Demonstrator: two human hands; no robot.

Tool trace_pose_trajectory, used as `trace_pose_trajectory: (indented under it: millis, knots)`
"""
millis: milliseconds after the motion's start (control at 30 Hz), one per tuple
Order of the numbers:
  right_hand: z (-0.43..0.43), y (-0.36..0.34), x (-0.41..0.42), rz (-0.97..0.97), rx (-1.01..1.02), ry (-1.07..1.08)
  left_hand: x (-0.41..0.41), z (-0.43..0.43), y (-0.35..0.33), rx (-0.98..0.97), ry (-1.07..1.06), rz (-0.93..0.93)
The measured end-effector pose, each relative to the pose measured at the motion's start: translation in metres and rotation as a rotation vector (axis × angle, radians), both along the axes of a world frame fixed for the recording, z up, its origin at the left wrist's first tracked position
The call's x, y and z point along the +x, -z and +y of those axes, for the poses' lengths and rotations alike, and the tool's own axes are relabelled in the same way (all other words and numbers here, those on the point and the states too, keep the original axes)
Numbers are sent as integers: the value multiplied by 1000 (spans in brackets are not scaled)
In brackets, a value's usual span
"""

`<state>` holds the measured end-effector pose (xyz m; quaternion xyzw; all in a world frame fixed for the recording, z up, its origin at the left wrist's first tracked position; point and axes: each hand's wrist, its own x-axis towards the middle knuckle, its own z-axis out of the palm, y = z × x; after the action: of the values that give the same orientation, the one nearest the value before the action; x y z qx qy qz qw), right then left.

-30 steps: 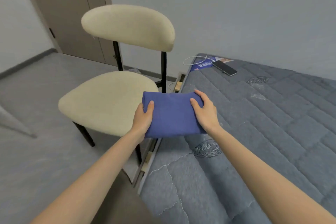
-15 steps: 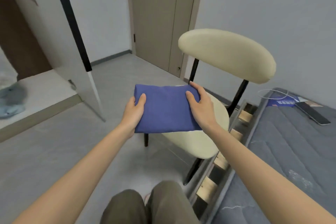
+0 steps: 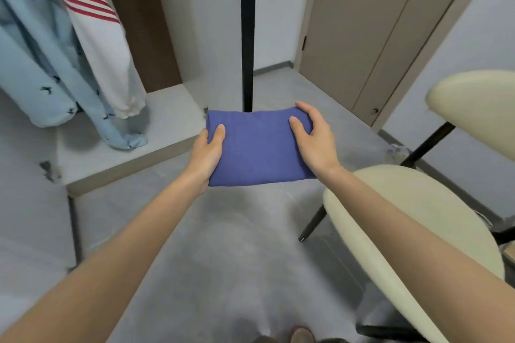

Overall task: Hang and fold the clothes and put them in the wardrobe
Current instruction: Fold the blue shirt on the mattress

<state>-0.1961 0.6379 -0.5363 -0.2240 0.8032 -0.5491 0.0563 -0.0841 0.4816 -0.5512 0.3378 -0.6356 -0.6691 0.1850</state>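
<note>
while left hand (image 3: 207, 153), right hand (image 3: 315, 139) hold blue cloth (image 3: 256, 147) | chair (image 3: 418, 217) right | wardrobe (image 3: 172, 117) ahead

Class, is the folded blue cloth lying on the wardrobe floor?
No, the left hand and right hand hold the blue cloth in the air, short of the wardrobe floor.

Folded cloth (image 3: 257, 147) solid blue; hanging garment (image 3: 41, 58) pale blue, dark specks; chair seat (image 3: 412, 220) cream.

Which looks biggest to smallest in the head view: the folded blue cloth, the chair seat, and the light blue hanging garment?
Largest: chair seat and light blue hanging garment, about alike; both run off the frame, and the seat is nearer.
Smallest: folded blue cloth.
</note>
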Motion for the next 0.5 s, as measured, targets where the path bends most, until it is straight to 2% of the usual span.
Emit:
trace_pose_trajectory:
  millis: [167, 500]
  knots:
    - [-61, -81, 7, -10, -2, -70, 17, -57, -85, -1, -65, -6]
    - [-167, -297, 33, 33, -65, -219, 65, -148, -314, -79, -193, 39]
